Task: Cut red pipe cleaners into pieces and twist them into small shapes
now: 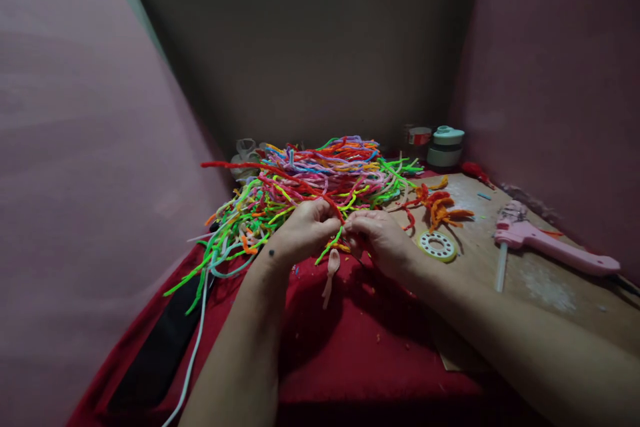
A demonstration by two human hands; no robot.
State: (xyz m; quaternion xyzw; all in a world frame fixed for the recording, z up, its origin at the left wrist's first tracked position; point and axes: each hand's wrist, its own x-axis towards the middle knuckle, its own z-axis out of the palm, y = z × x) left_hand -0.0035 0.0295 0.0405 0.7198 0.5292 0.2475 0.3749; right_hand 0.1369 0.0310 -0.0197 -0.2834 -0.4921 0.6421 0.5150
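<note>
Head view: both bare hands meet mid-frame, just in front of a heaped pile of fuzzy stems (325,181) – red, pink, purple, green, orange. Left hand (315,220) and right hand (374,232) have fingers curled in, tips close together. A red stem (336,209) runs down into the gap between them; can't tell which hand, if either, is grasping it – fingers block the view. Green tip pokes out just below. Pale pink piece (331,275) sits below the hands at frame center, over the red cloth (360,360). Right of frame: brown board (590,310) carrying an orange-red stem bundle (443,210), a white-and-yellow ring (424,243) and a pink glue gun (555,250). Teal-topped container (445,155) upper right of center. Lower left: dark flat slab (157,350), white cable (201,327) beside it.
</note>
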